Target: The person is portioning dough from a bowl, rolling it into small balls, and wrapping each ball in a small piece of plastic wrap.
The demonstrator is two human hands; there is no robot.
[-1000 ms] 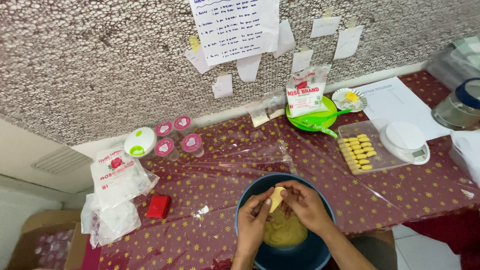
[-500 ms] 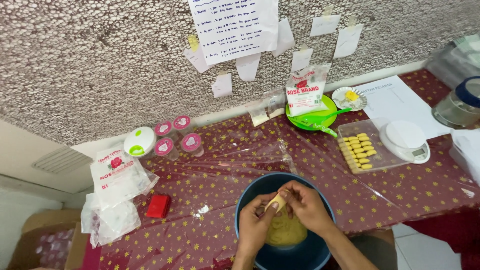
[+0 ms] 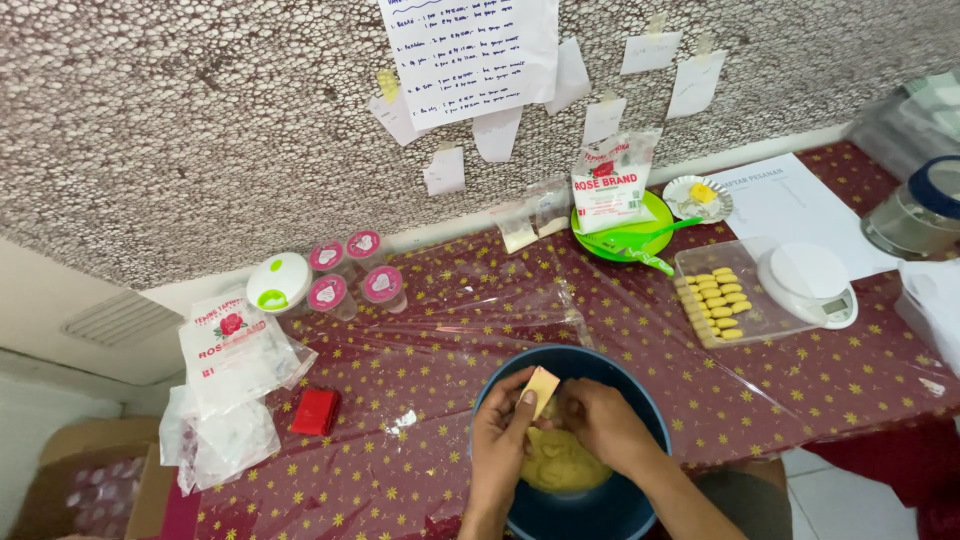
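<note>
Pinching a pale scraper [image 3: 542, 388], your left hand [image 3: 500, 440] is closed; your right hand [image 3: 600, 425] curls over dough [image 3: 560, 465], lower centre, inside the blue bowl [image 3: 640, 400].

head view, steeply down, near table [image 3: 820, 390]

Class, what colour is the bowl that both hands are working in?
Dark blue bowl, seen in the head view.

Both hands sit inside the dark blue bowl [image 3: 575, 365], whose rim walls them in on every side except upward. Left of the bowl the tabletop [image 3: 420, 330] lies open as far as the red packet [image 3: 316, 411] and plastic bags [image 3: 235, 385]. To the right, room runs to the clear tray [image 3: 690, 335] and white scale [image 3: 808, 282].
</note>
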